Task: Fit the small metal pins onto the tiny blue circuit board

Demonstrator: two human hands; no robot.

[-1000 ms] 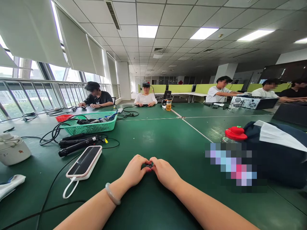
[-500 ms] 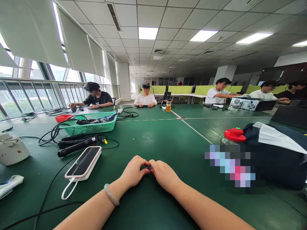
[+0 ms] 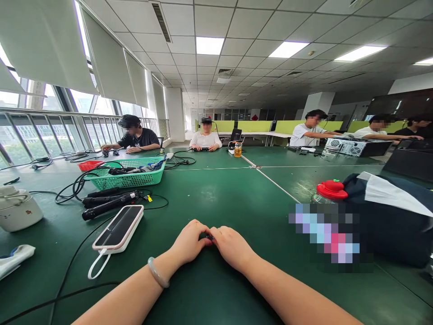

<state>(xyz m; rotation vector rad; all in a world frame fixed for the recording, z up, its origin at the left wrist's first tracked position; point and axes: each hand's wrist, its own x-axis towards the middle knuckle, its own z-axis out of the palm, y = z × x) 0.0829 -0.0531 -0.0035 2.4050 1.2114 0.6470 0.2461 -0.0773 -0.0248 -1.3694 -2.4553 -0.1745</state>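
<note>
My left hand [image 3: 191,242] and my right hand [image 3: 232,247] meet over the green table [image 3: 209,289]. Between their fingertips they pinch a small dark object [image 3: 209,237], mostly covered by the fingers and too small to name. Both hands have their fingers closed on it. A pale bracelet [image 3: 157,272] circles the left wrist. Nearest to the left hand lies a phone [image 3: 119,228] on a white block with a loop strap.
A green basket [image 3: 126,180] of cables, black rods [image 3: 111,205], black cables and a white jug [image 3: 18,212] stand left. On the right are a red-lidded jar [image 3: 331,189] and a dark bag [image 3: 389,230]. Several people sit around the table's far side.
Less of the small dark object shows between my fingertips. Both hands remain in nearly the same place, and the view has shifted very slightly.
</note>
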